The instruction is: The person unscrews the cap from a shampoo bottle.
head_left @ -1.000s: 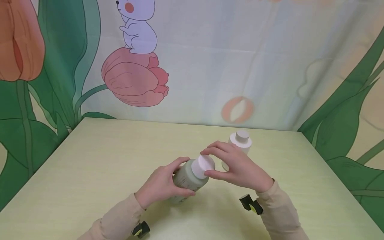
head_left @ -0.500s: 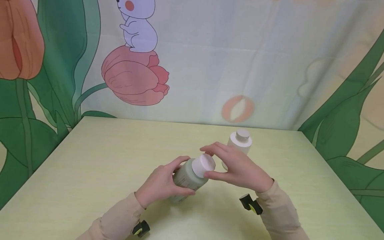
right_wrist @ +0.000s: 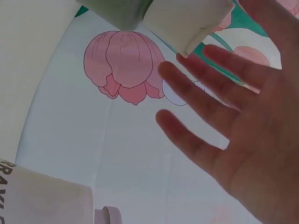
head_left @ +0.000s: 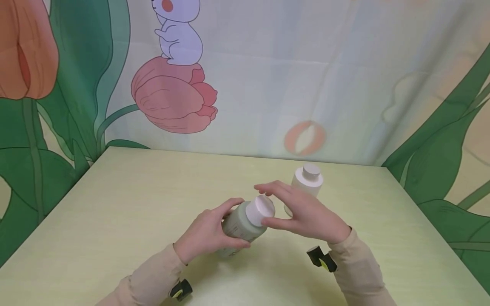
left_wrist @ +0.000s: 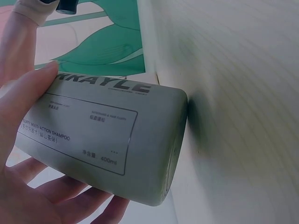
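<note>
My left hand point(head_left: 206, 233) grips a grey-green shampoo bottle point(head_left: 240, 227) round its body, thumb on the near side and fingers behind. The bottle tilts up to the right, its white cap point(head_left: 260, 211) facing my right hand point(head_left: 302, 212). In the left wrist view, printed lettering covers the side of the shampoo bottle point(left_wrist: 107, 135), with its base close to the table. My right thumb is at the cap's near edge, while the other fingers are spread and apart from the cap point(right_wrist: 187, 21) in the right wrist view.
A white bottle point(head_left: 307, 180) with a narrower cap stands on the table just behind my right hand, which partly hides it. The pale table point(head_left: 126, 199) ends at a printed cloth backdrop point(head_left: 252, 85). Each sleeve carries a small black wrist device.
My right fingers have lifted off the top of the cap and straightened, leaving the thumb near its lower edge. The left hand and the shampoo bottle stay in place.
</note>
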`<state>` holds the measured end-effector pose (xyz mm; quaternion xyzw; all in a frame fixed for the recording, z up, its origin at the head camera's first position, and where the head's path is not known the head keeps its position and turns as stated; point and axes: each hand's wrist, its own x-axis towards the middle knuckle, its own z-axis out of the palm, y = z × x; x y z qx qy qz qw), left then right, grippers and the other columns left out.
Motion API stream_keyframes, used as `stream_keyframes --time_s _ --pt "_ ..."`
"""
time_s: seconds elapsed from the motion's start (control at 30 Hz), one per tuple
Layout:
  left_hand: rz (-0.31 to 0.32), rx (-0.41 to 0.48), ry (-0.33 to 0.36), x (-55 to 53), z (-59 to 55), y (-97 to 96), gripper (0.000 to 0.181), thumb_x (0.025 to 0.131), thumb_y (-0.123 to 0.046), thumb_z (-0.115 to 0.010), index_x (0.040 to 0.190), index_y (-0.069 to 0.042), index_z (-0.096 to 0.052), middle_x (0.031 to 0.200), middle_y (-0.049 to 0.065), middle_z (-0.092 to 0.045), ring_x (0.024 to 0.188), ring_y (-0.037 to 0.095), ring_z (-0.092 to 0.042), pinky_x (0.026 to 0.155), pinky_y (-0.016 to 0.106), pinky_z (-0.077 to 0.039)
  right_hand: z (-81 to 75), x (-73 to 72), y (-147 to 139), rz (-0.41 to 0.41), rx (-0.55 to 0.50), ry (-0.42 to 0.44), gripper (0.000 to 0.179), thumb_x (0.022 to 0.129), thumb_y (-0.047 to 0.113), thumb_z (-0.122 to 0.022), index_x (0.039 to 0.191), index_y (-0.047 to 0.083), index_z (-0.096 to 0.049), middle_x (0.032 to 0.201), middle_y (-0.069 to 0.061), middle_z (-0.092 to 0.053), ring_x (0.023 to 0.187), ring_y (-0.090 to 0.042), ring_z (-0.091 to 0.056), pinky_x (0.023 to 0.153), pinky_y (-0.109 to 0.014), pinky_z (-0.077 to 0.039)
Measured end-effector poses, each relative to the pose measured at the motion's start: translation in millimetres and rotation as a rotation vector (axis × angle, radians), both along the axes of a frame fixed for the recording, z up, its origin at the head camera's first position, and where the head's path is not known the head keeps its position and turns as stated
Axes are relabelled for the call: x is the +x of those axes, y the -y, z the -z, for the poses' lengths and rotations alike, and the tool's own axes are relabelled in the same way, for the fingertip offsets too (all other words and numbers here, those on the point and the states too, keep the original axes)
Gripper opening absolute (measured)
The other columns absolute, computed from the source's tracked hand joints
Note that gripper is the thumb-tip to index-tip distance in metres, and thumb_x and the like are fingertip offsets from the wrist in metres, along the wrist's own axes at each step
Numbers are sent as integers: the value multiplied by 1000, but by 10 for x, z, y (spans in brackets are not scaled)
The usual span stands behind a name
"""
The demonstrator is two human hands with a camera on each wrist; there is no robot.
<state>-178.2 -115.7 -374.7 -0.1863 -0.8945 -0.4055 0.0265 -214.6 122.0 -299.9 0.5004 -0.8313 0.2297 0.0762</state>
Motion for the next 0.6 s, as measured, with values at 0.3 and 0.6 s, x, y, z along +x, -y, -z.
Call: stream_keyframes --time_s 0.3,0.6 --pt "-16 16 21 6 -13 -18 82 65 -37 -89 135 -24 -48 106 3 -71 92 15 -66 80 38 -50 -1 -16 -16 -28 -9 -40 43 86 20 -73 125 12 -59 120 3 -61 109 -11 -59 93 -29 -49" --pt "-13 5 6 4 -3 -14 83 65 -38 -88 135 -22 -48 106 3 -72 91 15 -66 80 38 -50 -30 15 -32 75 37 25 54 87 34 -72 133 15 -52 126 4 -59 115 -11 -56 96 -31 -48"
